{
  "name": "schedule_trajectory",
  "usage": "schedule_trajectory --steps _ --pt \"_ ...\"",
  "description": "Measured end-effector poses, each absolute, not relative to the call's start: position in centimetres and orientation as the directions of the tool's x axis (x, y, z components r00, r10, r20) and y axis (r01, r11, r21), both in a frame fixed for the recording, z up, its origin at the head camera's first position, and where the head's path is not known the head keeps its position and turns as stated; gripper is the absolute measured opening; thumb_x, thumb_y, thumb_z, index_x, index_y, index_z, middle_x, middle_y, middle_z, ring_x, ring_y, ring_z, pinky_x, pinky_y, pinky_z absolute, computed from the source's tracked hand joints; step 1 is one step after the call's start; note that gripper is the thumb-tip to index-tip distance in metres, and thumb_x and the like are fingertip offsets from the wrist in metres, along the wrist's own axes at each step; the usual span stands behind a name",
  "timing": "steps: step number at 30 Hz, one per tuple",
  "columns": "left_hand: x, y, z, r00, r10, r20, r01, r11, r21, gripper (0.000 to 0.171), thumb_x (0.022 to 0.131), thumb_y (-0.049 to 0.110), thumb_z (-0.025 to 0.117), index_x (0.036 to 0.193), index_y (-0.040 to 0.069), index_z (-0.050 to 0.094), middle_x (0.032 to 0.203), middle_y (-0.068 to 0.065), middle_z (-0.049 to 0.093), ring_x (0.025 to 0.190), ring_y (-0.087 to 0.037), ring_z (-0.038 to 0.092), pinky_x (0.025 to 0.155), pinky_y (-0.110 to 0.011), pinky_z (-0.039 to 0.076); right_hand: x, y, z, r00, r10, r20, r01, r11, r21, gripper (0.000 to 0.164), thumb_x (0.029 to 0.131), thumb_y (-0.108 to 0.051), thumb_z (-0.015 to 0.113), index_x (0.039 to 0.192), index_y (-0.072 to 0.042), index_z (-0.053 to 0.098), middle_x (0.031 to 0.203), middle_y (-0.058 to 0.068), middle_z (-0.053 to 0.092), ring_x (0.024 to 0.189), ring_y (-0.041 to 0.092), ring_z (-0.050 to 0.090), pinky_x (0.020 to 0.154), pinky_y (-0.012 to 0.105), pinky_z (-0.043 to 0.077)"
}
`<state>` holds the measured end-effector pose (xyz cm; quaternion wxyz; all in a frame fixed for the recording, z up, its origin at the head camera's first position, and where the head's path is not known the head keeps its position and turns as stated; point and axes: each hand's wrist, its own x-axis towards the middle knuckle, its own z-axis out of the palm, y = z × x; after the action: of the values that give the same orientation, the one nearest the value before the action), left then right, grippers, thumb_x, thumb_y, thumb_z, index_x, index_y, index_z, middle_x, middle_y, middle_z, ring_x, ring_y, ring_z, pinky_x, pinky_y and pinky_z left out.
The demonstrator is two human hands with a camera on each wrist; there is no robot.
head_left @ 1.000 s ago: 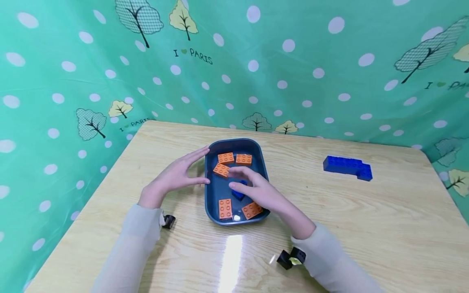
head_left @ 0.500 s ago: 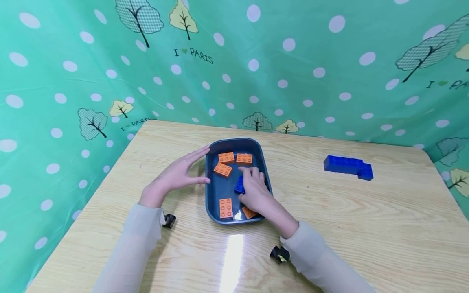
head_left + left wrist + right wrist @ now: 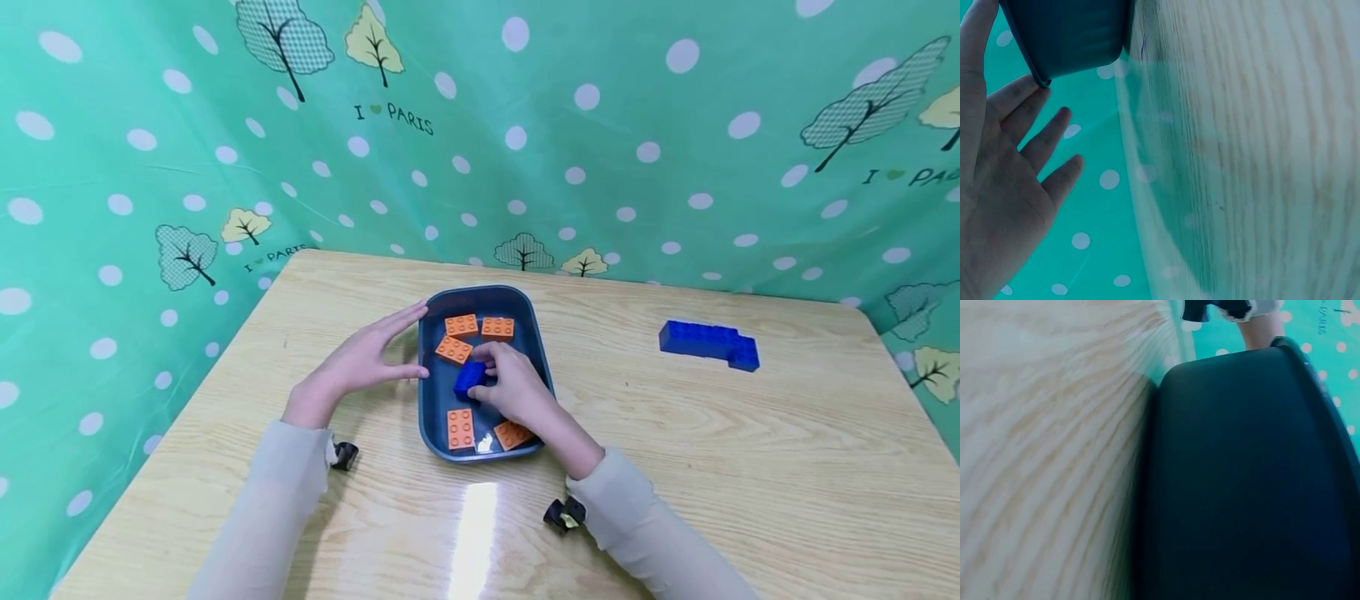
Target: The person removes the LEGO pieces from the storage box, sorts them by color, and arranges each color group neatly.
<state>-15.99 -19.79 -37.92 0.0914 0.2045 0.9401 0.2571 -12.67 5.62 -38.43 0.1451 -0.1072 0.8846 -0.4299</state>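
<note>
A dark blue plastic bin (image 3: 442,396) stands on the table between both hands. Inside it my right hand (image 3: 521,387) pinches a blue toy building brick (image 3: 468,379) between thumb and fingers. My left hand (image 3: 360,358) spreads its fingers along the bin's left side, thumb and fingertips at the rim. In the left wrist view that hand (image 3: 1010,181) has straight fingers, with fingertips against the bin's edge (image 3: 1072,37). Orange bricks (image 3: 461,429) lie around the blue one, several in all. The bin's wall (image 3: 1241,475) fills the right wrist view and hides the right hand.
Joined blue bricks (image 3: 701,338) lie on the wooden table (image 3: 675,467) at the back right. A green dotted cloth (image 3: 450,200) hangs behind and to the left. Black wrist cameras (image 3: 564,515) hang below the sleeves, close over the table.
My right hand has gone down into the bin, closed finger and thumb on the blue brick and shifted it slightly left. The left hand has stayed at the rim.
</note>
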Motion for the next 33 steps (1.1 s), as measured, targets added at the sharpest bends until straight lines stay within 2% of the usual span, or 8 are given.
schedule_trajectory --steps 8,17,24,33 --pt "-15.81 -19.88 -37.86 -0.897 0.438 -0.054 0.351 0.781 0.517 0.098 0.082 0.053 0.076 0.160 0.026 0.024 0.168 -0.004 0.021 0.153 -0.036 0.025 0.121 -0.062 0.025 -12.51 6.04 -38.23 -0.918 -0.373 -0.137 -0.061 0.474 -0.878 0.044 0.090 -0.012 0.074 0.132 -0.014 0.061 0.143 0.011 0.056 0.126 0.031 0.061 0.106 0.045 0.053" --pt "-15.14 -19.82 -38.12 -0.893 0.447 -0.055 0.357 0.777 0.519 0.097 0.082 0.051 0.077 0.159 0.022 0.026 0.167 -0.006 0.022 0.152 -0.037 0.027 0.121 -0.063 0.026 -11.85 6.11 -38.42 -0.906 -0.413 -0.096 -0.056 0.342 -0.938 0.048 0.089 -0.011 0.075 0.134 -0.005 0.060 0.139 0.013 0.060 0.127 0.031 0.062 0.106 0.041 0.052" --pt "-15.38 -19.72 -37.93 -0.895 0.443 -0.050 0.355 0.777 0.520 0.096 0.082 0.052 0.077 0.159 0.023 0.026 0.167 -0.004 0.022 0.151 -0.037 0.027 0.120 -0.063 0.027 -11.91 6.33 -38.13 -0.912 -0.403 -0.082 -0.035 0.275 -0.961 0.044 0.087 -0.011 0.077 0.130 -0.008 0.065 0.140 0.012 0.059 0.127 0.031 0.062 0.104 0.041 0.053" --pt "-15.66 -19.90 -37.87 -0.893 0.447 -0.039 0.368 0.780 0.507 0.098 0.081 0.058 0.074 0.159 0.024 0.026 0.167 -0.005 0.023 0.151 -0.037 0.028 0.120 -0.063 0.027 -12.02 6.63 -37.73 -0.912 -0.410 0.013 -0.110 0.214 -0.971 0.046 0.086 -0.011 0.078 0.130 -0.008 0.065 0.138 0.011 0.061 0.127 0.029 0.061 0.107 0.039 0.051"
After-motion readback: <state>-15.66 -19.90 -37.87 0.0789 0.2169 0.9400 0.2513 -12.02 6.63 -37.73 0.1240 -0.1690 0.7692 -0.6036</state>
